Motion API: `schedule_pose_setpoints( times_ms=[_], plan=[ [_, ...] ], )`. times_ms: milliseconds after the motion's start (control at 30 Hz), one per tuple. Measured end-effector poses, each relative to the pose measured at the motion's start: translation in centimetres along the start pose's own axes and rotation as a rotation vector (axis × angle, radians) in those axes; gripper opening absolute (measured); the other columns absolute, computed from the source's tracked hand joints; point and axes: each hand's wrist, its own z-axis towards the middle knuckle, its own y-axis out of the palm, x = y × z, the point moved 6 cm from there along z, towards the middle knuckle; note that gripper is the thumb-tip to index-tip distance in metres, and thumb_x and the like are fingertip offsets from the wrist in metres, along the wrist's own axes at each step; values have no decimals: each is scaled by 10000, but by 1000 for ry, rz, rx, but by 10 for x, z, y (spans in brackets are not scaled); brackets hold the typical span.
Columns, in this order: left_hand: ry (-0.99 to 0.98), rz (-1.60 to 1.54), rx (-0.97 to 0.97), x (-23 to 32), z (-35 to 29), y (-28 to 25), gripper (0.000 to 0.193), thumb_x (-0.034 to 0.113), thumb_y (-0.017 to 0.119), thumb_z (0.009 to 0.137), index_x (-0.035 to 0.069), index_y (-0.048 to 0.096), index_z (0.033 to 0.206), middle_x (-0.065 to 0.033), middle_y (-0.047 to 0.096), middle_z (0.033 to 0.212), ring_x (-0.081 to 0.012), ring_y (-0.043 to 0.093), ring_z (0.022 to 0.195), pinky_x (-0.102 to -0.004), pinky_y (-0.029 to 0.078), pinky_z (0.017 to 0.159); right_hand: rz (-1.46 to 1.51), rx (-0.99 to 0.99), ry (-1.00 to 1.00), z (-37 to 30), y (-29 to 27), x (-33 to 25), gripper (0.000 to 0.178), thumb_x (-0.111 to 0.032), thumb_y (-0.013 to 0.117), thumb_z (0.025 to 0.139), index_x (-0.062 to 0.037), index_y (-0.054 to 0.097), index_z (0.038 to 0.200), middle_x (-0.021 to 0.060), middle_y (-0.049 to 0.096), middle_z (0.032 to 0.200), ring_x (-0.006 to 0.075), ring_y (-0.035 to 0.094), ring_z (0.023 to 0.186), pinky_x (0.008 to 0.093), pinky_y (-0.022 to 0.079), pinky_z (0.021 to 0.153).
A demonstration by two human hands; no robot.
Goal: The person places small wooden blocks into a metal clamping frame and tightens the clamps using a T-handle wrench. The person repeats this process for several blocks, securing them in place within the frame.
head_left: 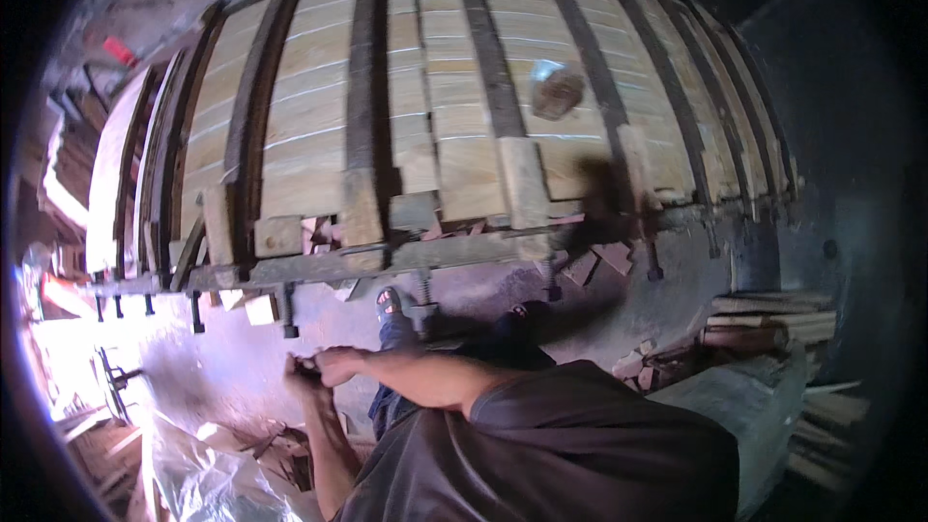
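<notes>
My left hand (304, 374) and my right hand (339, 365) are close together in front of my body, both with fingers closed. A small dark thing shows between them, too blurred to name. Just beyond them a dark clamp screw (290, 314) points down from the near rail of a large wooden frame (425, 253). Pale wooden boards (449, 87) lie edge to edge in this frame, under several dark cross bars (367, 87). More screws stick out along the same rail, one (424, 285) near my left foot.
On the boards rests a brownish see-through container or bag (558, 92). Cut wood is stacked (768, 319) at the right, beside a pale plastic sack (739, 396). Scrap pieces and crinkled clear plastic (217, 474) lie at lower left, near a dark wheel-like thing (114, 382).
</notes>
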Motion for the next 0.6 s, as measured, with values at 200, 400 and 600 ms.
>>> schedule_pose_setpoints(
  times_ms=[200,400,600],
  plan=[
    [376,158,-136,20,-142,79,405,362,489,981,90,510,681,-63,536,665,-228,546,653,-378,477,735,152,197,-342,-118,-25,-42,383,-133,654,671,-23,575,1029,227,666,1002,360,671,938,466,515,777],
    [516,453,-157,-39,-235,143,419,343,481,978,-48,632,971,-104,634,843,-212,602,782,-322,467,708,183,604,-764,-191,-28,-16,254,-136,706,689,-39,585,890,155,615,853,327,611,803,421,476,675],
    [569,712,-576,-35,-259,176,326,165,600,954,-1,548,678,-125,653,741,-161,608,700,-287,474,624,558,561,-372,-205,-19,43,279,25,603,693,-36,670,957,108,690,855,188,618,803,344,499,767]
  ],
)
